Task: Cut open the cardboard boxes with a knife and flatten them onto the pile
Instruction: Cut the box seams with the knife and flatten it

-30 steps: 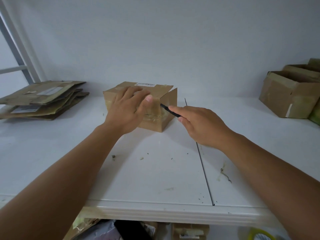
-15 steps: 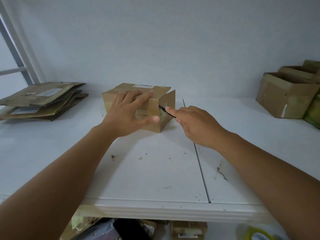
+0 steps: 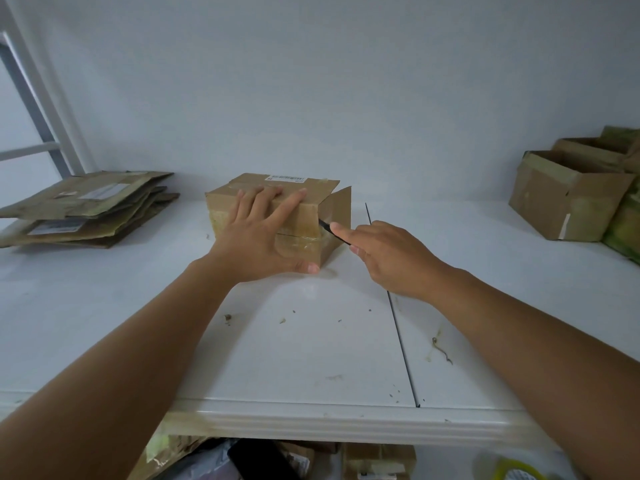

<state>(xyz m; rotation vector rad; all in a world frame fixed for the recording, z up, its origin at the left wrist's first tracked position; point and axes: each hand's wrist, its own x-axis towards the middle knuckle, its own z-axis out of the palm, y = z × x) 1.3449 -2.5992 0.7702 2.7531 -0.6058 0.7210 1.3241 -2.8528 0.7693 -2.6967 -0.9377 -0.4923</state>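
On a white table (image 3: 311, 358), the left hand (image 3: 263, 240) lies spread, pinning a taped cardboard box (image 3: 298, 216). The right hand (image 3: 391, 254), closed around a knife (image 3: 334, 233), cuts its side tape. Farther left lies a flattened pile (image 3: 86, 209); far right, uncut boxes (image 3: 568, 195) wait.

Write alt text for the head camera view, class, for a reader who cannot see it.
A left hand steadies a taped cardboard box on a white table while the right hand pushes a black knife into its right end. Flattened cardboard lies far left; open boxes stand far right.
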